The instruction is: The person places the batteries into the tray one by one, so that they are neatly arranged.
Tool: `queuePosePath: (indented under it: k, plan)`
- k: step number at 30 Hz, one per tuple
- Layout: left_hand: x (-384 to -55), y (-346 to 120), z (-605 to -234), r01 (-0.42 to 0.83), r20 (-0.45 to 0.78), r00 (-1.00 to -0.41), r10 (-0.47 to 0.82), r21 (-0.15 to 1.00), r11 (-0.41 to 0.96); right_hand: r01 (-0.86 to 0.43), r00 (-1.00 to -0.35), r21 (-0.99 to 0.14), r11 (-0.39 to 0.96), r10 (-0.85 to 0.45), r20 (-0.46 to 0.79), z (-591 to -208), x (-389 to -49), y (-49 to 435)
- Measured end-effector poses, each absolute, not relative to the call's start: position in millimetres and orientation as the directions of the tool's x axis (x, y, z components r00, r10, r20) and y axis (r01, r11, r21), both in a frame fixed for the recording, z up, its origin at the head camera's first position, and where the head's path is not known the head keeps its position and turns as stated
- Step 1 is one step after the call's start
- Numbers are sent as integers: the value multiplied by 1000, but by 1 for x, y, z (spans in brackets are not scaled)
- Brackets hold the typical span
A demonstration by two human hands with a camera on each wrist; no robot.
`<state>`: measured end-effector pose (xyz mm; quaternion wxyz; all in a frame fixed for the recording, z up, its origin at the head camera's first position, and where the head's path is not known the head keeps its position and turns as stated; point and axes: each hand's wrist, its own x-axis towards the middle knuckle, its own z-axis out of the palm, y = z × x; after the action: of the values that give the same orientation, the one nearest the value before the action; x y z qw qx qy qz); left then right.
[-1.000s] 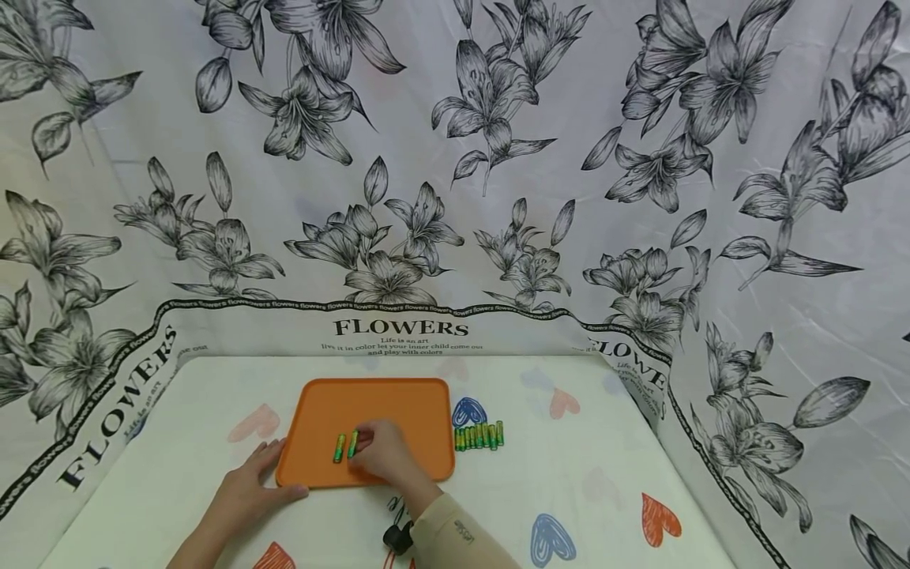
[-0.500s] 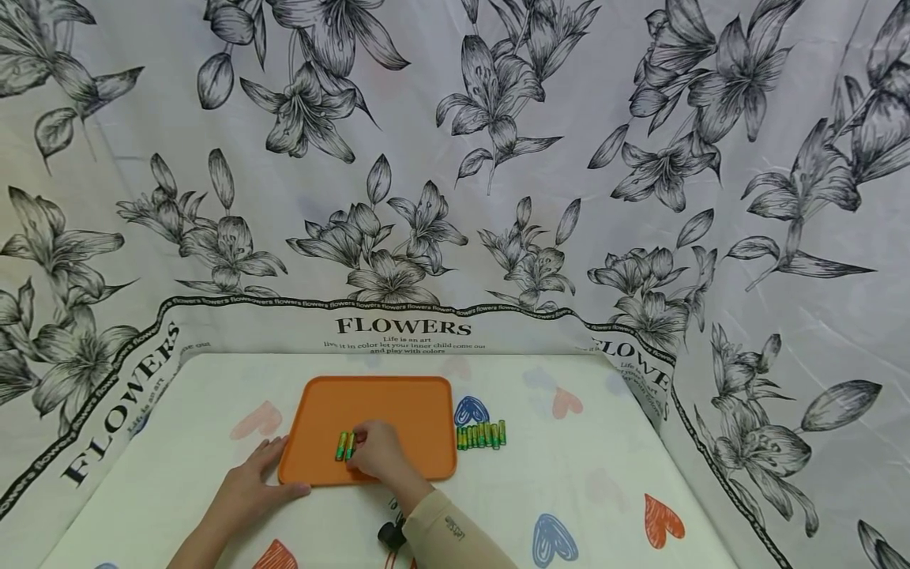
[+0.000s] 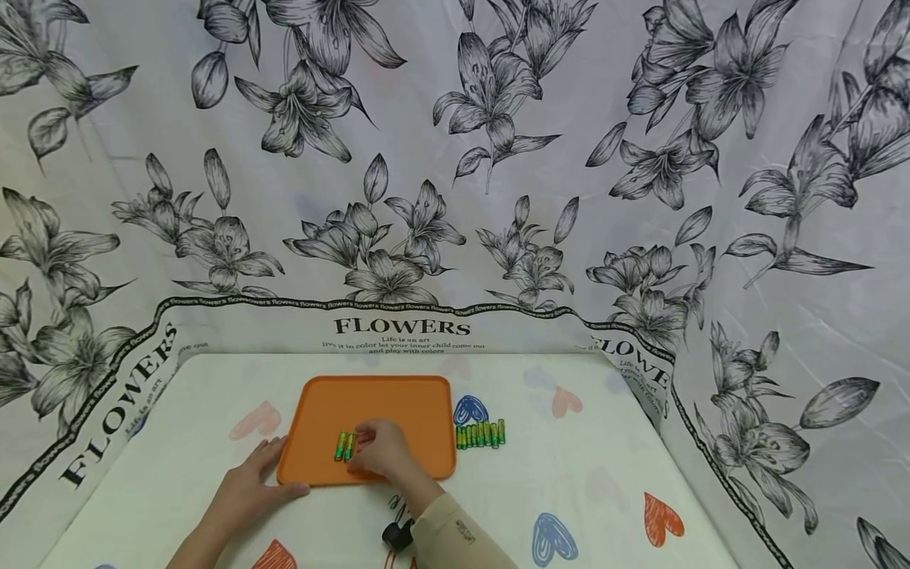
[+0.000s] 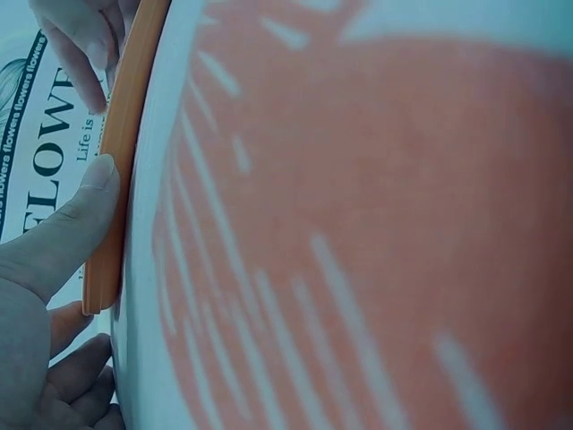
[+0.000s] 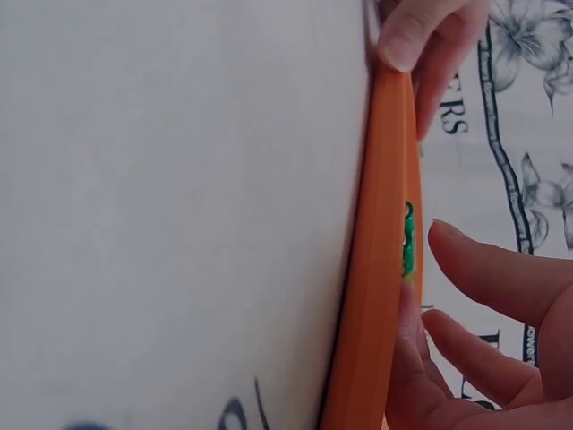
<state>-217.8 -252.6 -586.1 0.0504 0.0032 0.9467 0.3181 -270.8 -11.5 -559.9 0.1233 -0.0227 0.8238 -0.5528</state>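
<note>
An orange tray (image 3: 398, 403) lies on the table. My left hand (image 3: 245, 488) holds its near left corner, thumb on the front rim and fingers along the left side; the thumb (image 4: 100, 175) shows against the rim in the left wrist view. On the tray, two green-and-yellow batteries (image 3: 340, 446) stand side by side, close together. My right hand (image 3: 382, 450) is just right of them, fingertips touching the right battery. In the right wrist view the thumb (image 5: 474, 264) is spread away from the batteries (image 5: 409, 237), whose lower parts the tray rim hides.
Several more batteries (image 3: 481, 435) form a row on the table just right of the tray. A small black object (image 3: 396, 537) is at the right wrist. The white tablecloth (image 3: 597, 490) bears printed hearts, and a flowered cloth (image 3: 512, 237) hangs behind.
The right battery on the tray has moved left with my right hand, closing the gap to the other one. My left hand has stayed at the tray's corner.
</note>
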Motion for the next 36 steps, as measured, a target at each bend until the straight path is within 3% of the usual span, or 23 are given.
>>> queuePosePath:
  k: [8, 23, 36]
  plan:
    - [-216, -253, -588, 1, -60, -997, 46, 601, 800, 86, -966, -949, 304, -209, -155, -557, -267, 8]
    - [-218, -252, -589, -34, -109, -993, 39, 602, 798, 28, -965, -952, 305, -239, -105, -538, -266, 62]
    - [-217, -252, -586, -36, -121, -991, 49, 612, 790, -22, -985, -941, 336, -170, -37, -525, -264, 121]
